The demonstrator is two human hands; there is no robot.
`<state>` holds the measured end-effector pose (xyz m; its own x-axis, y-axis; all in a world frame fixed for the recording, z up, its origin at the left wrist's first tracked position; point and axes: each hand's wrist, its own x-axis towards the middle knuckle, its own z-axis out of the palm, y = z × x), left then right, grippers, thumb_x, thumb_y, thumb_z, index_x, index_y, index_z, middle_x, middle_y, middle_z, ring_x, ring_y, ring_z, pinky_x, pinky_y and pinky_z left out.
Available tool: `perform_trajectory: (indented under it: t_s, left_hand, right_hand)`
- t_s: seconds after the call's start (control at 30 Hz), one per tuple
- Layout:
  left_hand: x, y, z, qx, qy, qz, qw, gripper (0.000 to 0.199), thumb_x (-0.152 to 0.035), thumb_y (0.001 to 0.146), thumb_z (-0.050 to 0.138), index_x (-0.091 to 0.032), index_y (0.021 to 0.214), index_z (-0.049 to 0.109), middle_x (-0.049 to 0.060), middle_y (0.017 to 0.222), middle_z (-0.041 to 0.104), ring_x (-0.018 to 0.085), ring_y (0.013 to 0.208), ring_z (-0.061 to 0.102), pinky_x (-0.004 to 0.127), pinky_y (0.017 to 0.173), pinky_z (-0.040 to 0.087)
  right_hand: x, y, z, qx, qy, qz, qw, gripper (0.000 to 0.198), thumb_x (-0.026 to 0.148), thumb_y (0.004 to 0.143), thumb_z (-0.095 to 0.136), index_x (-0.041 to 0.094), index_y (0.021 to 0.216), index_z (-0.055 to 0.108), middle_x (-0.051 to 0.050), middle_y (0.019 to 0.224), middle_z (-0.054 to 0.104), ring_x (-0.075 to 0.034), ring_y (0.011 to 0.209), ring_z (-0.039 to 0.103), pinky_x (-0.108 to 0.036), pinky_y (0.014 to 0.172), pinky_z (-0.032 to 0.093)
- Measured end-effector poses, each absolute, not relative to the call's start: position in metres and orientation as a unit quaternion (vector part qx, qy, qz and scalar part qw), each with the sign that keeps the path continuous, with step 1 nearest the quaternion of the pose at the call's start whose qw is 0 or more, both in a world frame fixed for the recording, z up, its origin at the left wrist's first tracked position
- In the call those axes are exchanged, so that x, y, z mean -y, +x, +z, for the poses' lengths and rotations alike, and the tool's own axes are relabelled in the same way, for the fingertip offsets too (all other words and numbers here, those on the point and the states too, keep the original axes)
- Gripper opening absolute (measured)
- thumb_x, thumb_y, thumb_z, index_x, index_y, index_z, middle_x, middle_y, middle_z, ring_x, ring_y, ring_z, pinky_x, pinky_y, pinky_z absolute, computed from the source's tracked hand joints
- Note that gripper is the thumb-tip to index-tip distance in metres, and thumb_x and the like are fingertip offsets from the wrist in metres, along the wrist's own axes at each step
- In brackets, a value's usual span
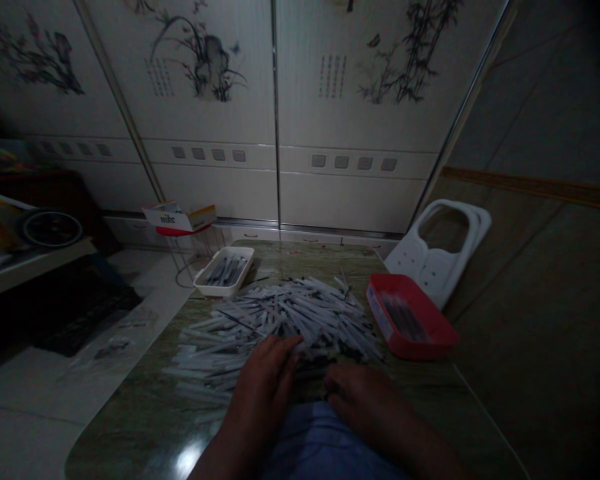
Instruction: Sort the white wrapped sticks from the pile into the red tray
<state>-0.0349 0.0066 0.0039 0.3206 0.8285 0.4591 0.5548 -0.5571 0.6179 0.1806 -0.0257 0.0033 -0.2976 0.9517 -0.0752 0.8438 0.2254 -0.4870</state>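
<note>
A broad heap of thin, pale tubes with dark ends, resembling pens or pen refills (300, 307), covers the middle of the table. At its near edge is my left hand (267, 380), fingers bent and drawn together, the tips touching pale pieces; what they grip is unclear. Just to the right, close to my body, my right hand (363, 400) is curled closed with its fingertips turned toward the left hand. Anything in it is hidden by the fingers and the dim light.
A white tray (198, 291) holding similar thin pieces stands at the far left of the green marbled table (130, 407). On the right is a red bin (425, 348) with more inside. Beyond are a white folding chair (450, 253) and a red stool bearing an open box (173, 219).
</note>
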Motion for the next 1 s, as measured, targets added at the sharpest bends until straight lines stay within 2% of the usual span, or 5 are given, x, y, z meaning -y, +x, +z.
perform_trajectory:
  t_s: [0.2,0.43,0.53,0.73,1.0]
  left_hand:
    - [-0.006,-0.036,-0.003,-0.444,0.795,0.374,0.176,0.03,-0.026,0.099,0.051,-0.023,0.126,0.065,0.009,0.102,0.066,0.021,0.097,0.064,0.035,0.085,0.053]
    - [-0.002,-0.031,-0.003,-0.442,0.818,0.327,0.17,0.032,-0.025,0.099,0.049,-0.024,0.126,0.065,0.009,0.098,0.065,0.022,0.093,0.063,0.035,0.08,0.053]
    - [-0.001,-0.027,-0.002,-0.437,0.832,0.301,0.162,0.033,-0.023,0.098,0.05,-0.025,0.126,0.066,0.01,0.097,0.065,0.023,0.091,0.064,0.034,0.077,0.053]
    - [-0.001,-0.022,-0.007,-0.417,0.85,0.292,0.132,0.033,-0.019,0.094,0.054,-0.025,0.123,0.069,0.009,0.094,0.066,0.022,0.088,0.064,0.031,0.072,0.052]
    - [-0.001,-0.022,-0.01,-0.421,0.854,0.277,0.131,0.036,-0.018,0.093,0.054,-0.026,0.125,0.068,0.009,0.096,0.066,0.022,0.09,0.064,0.031,0.076,0.052]
  right_hand:
    - [0.021,0.182,0.001,0.773,-0.569,0.24,0.146,0.014,0.013,0.08,0.057,0.021,0.085,0.068,-0.002,0.087,0.072,-0.017,0.081,0.065,-0.026,0.066,0.034]
    - [0.02,0.189,0.023,0.719,-0.561,0.288,0.292,0.008,0.016,0.086,0.055,0.02,0.085,0.062,0.002,0.076,0.064,-0.015,0.071,0.061,-0.025,0.062,0.038]
    - [0.024,0.188,0.033,0.713,-0.549,0.298,0.32,0.008,0.017,0.087,0.055,0.02,0.085,0.061,0.003,0.075,0.062,-0.015,0.07,0.06,-0.025,0.062,0.04]
    - [0.029,0.187,0.039,0.72,-0.561,0.268,0.308,0.008,0.017,0.088,0.055,0.021,0.086,0.062,0.002,0.078,0.063,-0.015,0.073,0.06,-0.027,0.063,0.038]
    - [0.03,0.189,0.041,0.733,-0.579,0.24,0.265,0.008,0.016,0.087,0.055,0.022,0.085,0.061,0.002,0.079,0.063,-0.015,0.073,0.059,-0.027,0.063,0.036]
